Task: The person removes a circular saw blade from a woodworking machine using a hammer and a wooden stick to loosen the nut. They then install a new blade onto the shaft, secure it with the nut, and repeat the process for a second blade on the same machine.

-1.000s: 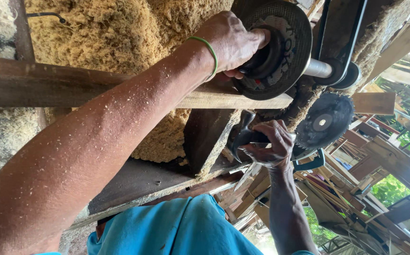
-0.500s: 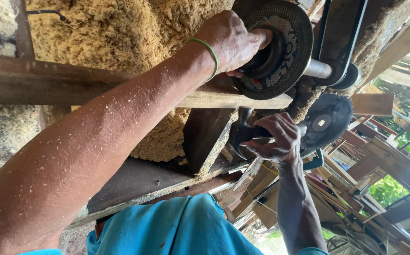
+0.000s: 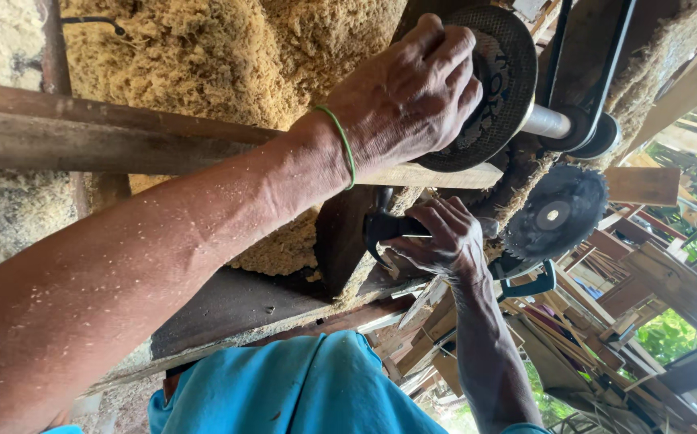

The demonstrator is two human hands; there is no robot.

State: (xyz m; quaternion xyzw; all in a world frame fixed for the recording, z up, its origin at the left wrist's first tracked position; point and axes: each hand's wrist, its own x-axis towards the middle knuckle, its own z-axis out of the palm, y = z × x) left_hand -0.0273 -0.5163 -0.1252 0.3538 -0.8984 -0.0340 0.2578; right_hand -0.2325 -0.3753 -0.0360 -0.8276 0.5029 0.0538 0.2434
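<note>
While sawdust clings to the forearm, the left hand (image 3: 412,92) clamps a rough grey grinding disc (image 3: 497,80) on its steel shaft (image 3: 545,122). Right hand (image 3: 441,241) grips a black hammer (image 3: 384,229) near the toothed saw blade (image 3: 555,213).

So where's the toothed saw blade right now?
In the head view, the toothed saw blade sits right of centre, below the grinding disc, beside the hand holding the hammer.

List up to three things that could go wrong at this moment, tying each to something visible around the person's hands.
1. The left hand grips the dark grinding disc bare; if the shaft turned, fingers could be scraped or caught.
2. The right hand holds a dark hammer-like tool right beside the toothed saw blade; a slip could cut it.
3. Heaped sawdust overhead may fall into the eyes.
</note>
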